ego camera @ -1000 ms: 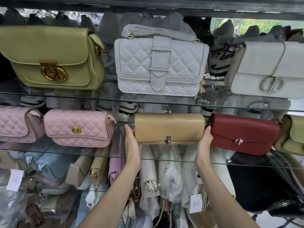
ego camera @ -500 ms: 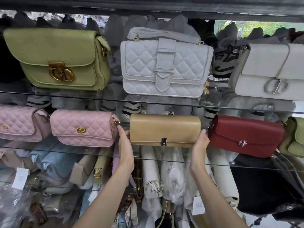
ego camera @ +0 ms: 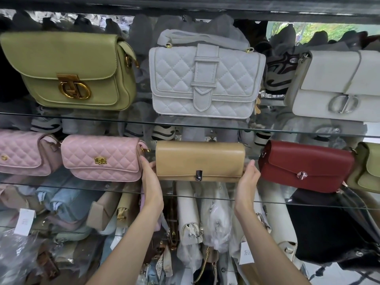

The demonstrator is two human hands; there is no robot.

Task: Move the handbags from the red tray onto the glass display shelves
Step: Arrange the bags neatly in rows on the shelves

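A tan flap handbag [ego camera: 200, 159] with a small metal clasp stands on the lower glass shelf [ego camera: 82, 187], between a pink quilted bag [ego camera: 100, 157] and a red flap bag [ego camera: 304, 165]. My left hand [ego camera: 151, 179] grips its left end and my right hand [ego camera: 248, 178] grips its right end, both reaching up from below. A gap shows on each side of the tan bag. The red tray is out of view.
On the upper glass shelf [ego camera: 144, 121] stand a green bag [ego camera: 70, 73], a white quilted bag [ego camera: 205, 83] and a white flap bag [ego camera: 339, 85]. A second pink bag [ego camera: 22, 151] and another green bag [ego camera: 368, 167] flank the lower row. Wrapped stock fills the space below.
The tan handbag has slid left between my hands, away from the red bag it was touching, and now stands apart from it. Both hands stayed on its ends.
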